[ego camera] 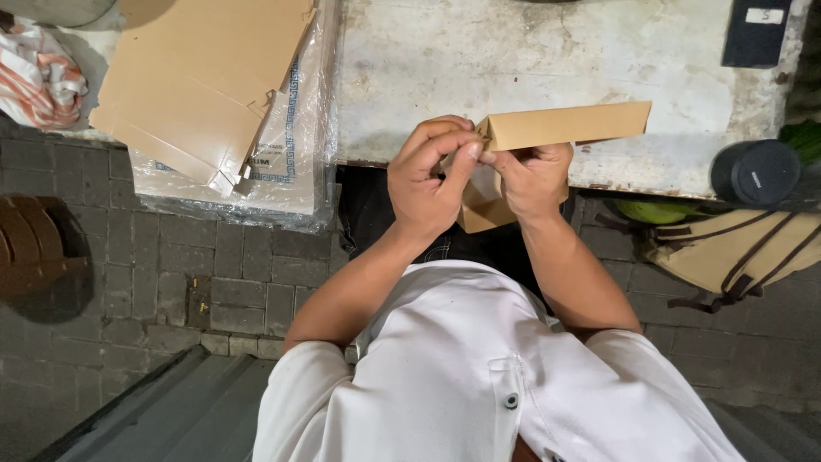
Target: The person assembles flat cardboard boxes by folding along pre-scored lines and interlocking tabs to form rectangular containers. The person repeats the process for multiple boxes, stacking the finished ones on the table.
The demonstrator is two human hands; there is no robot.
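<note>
Both my hands hold a piece of folded brown cardboard [571,125] in front of my chest, over the near edge of a worn white table [530,51]. My left hand [425,175] pinches the cardboard's left end with thumb and fingers bent over the fold. Gripping the lower flap from beneath is my right hand [532,177]. The cardboard's long upper panel sticks out to the right; a second flap hangs below between my hands.
A stack of flat brown cardboard sheets [198,81] lies on a plastic-wrapped bundle [286,184] at the left. A black cylinder [754,172] and a tan bag with brown straps [735,252] sit at the right. Grey paving bricks [145,265] cover the ground.
</note>
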